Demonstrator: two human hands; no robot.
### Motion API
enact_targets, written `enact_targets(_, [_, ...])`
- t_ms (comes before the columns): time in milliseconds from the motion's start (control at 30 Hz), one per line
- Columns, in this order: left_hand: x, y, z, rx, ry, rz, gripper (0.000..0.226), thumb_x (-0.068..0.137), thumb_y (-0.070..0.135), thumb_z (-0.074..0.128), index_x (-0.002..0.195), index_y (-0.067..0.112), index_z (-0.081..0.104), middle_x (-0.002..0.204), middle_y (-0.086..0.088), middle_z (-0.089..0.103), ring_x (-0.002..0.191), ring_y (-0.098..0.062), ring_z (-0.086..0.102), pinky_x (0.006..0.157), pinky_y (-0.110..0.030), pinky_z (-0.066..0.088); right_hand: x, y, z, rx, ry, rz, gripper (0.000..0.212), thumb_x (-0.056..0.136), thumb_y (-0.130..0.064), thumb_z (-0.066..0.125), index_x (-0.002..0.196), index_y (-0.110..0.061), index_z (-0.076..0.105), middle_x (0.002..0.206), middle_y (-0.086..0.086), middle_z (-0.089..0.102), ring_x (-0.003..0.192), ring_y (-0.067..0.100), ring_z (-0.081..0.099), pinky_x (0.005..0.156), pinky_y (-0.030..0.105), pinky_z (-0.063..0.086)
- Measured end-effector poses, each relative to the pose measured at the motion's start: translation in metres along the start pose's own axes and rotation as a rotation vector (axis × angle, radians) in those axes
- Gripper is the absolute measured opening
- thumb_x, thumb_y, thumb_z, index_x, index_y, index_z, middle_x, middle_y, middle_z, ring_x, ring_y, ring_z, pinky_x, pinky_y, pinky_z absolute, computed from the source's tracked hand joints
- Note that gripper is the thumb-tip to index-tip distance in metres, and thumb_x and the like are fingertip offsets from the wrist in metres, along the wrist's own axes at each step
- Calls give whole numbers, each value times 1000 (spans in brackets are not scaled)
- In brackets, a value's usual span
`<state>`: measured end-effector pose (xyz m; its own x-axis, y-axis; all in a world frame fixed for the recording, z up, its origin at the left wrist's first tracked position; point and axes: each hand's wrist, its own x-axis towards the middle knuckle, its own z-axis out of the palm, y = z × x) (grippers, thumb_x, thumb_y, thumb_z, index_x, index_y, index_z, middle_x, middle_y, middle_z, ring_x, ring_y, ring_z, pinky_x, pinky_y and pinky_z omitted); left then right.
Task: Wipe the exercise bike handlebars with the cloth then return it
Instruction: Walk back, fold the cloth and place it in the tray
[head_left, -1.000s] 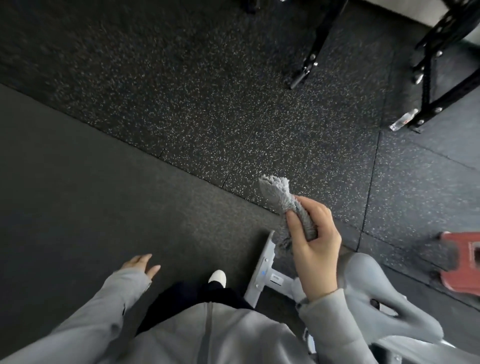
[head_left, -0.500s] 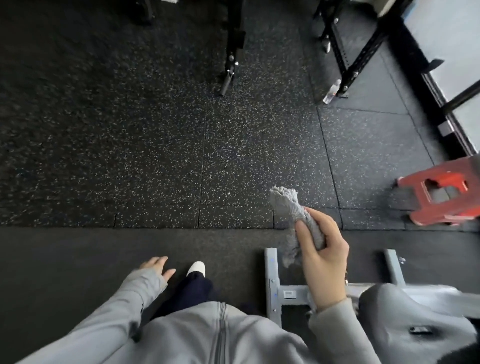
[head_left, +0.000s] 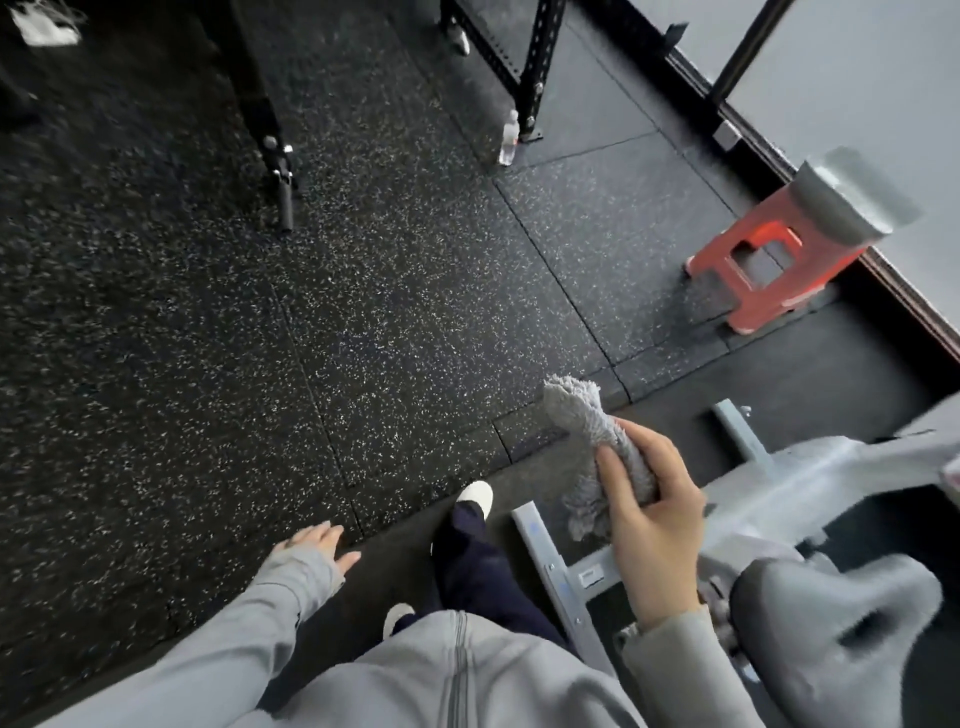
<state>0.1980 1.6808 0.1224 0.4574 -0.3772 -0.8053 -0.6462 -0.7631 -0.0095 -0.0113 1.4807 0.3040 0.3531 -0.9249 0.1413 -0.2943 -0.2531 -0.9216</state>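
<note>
My right hand (head_left: 647, 525) has its fingers (head_left: 613, 480) curled tight around a fluffy grey microfibre cloth (head_left: 597, 431), one end poking up above the fist, the other hanging below it over the pale grey metal base frame of the exercise bike (head_left: 556, 566). The grey padded bike saddle (head_left: 826, 623) sits just right of that wrist. My left hand (head_left: 317, 543) hangs empty, fingers loosely spread, above the speckled black rubber floor (head_left: 311, 312). A red plastic stool (head_left: 758, 270) stands well apart, near the wall.
</note>
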Motion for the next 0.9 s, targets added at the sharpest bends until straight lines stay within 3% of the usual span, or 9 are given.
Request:
enact_targets(267, [89,83,-136,124,64,122,60,96,51,30,148,22,19,158,5,16,145,-13,15,120,-31,17,136,17,-11,38,182,39,26,84,-1,66,100,-21,64,98,6,66,97,21,61,89,21,44])
enact_targets(633, [180,222,-286,283,124,290,60,96,50,31,148,22,19,157,5,17,144,-12,15,120,-28,15,274,47,-46,61,405,197,19,86,-3,65,102,-12,68,101,10,68,99,23,62,91,35,48])
enact_targets(900, [275,334,-409,381,89,391,61,97,49,32,148,19,20,158,2,18,145,-14,17,120,-31,17,418,69,-57,8,565,227,18,86,-3,64,102,-10,68,99,9,67,96,22,62,90,31,47])
